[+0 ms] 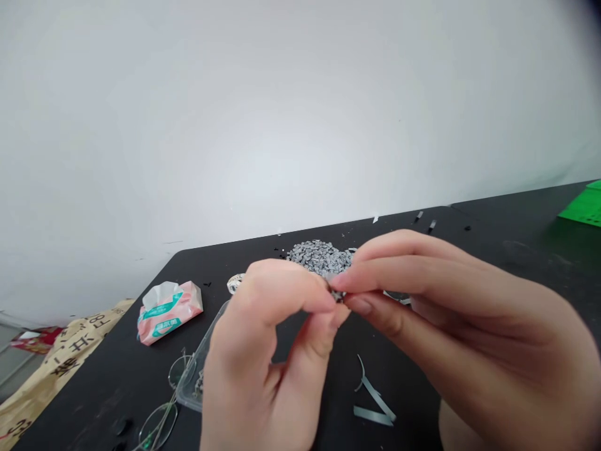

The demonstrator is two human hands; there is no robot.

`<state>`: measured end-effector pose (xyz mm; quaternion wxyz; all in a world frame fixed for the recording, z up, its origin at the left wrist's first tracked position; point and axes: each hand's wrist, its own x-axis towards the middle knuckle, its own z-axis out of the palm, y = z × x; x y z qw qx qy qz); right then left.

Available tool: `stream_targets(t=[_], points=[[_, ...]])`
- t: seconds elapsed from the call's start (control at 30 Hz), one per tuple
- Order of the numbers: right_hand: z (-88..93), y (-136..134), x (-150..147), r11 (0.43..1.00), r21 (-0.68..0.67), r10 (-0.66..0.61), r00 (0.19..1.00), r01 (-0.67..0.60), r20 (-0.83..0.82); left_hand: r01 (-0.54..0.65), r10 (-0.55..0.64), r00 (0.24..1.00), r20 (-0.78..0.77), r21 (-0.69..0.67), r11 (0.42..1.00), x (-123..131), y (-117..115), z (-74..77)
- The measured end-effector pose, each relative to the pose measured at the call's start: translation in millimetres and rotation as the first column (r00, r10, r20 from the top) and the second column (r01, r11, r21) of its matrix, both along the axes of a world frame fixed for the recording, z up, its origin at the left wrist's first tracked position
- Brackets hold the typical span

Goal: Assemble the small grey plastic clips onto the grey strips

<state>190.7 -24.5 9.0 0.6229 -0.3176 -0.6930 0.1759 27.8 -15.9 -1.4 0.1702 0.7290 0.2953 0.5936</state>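
Note:
My left hand (267, 351) and my right hand (460, 326) meet above the black table (493, 250), fingertips pinched together on a tiny dark-and-grey piece (338, 294) between them. Most of that piece is hidden by my fingers. Just behind my fingertips lies a heap of small grey pieces (319, 255) on the table. Below the hands, thin grey strips (373, 401) lie on the tabletop.
A pink tissue pack (169, 311) sits at the left of the table. A clear plastic tray (200, 369) and a pair of glasses (164, 407) lie near the front left. A green sheet (585, 207) is at the far right. A brown paper bag (51, 369) hangs off the left edge.

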Motion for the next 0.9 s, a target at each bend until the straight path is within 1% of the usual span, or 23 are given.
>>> stream_targets(t=[0.07,0.17,0.27,0.33,0.4,0.47,0.53,0.67,0.73,0.8,0.9], points=[[0.9,2,6,0.999,-0.035,0.012,0.998,-0.01,0.057,-0.026,0.031,0.995,-0.093,0.054,0.998,-5,2,4.4],[1.5,9,14,0.981,-0.162,0.123,0.985,-0.103,0.123,-0.049,0.058,0.978,-0.199,0.047,0.998,-8,5,8.8],[0.5,16,16,0.944,-0.263,0.222,0.973,-0.199,0.061,-0.065,0.071,0.974,-0.216,0.036,0.997,-6,8,11.1],[-0.5,19,15,0.929,-0.284,0.245,0.97,-0.238,-0.011,-0.074,0.078,0.97,-0.232,0.027,0.997,-4,8,12.2],[-1.4,20,12,0.923,-0.291,0.242,0.968,-0.251,-0.065,-0.08,0.088,0.968,-0.237,0.046,0.996,-3,8,12.2],[-2.0,19,9,0.921,-0.292,0.234,0.966,-0.257,-0.111,-0.076,0.092,0.975,-0.201,0.084,0.994,-1,8,10.4],[-2.5,17,8,0.917,-0.289,0.239,0.958,-0.276,-0.16,-0.058,0.072,0.989,-0.133,0.106,0.993,1,7,7.2],[-4.4,14,6,0.902,-0.276,0.264,0.931,-0.331,-0.253,-0.005,0.006,1.0,-0.009,0.099,0.995,8,6,1.9],[-5.6,15,6,0.887,-0.266,0.301,0.909,-0.378,-0.29,0.022,-0.026,0.999,0.042,0.101,0.995,13,6,0.7],[-6.7,16,7,0.858,-0.256,0.362,0.879,-0.444,-0.312,0.055,-0.064,0.993,0.102,0.091,0.994,18,5,-0.5],[-7.7,17,8,0.82,-0.243,0.439,0.843,-0.518,-0.312,0.095,-0.105,0.974,0.202,0.057,0.994,26,5,-3.6]])
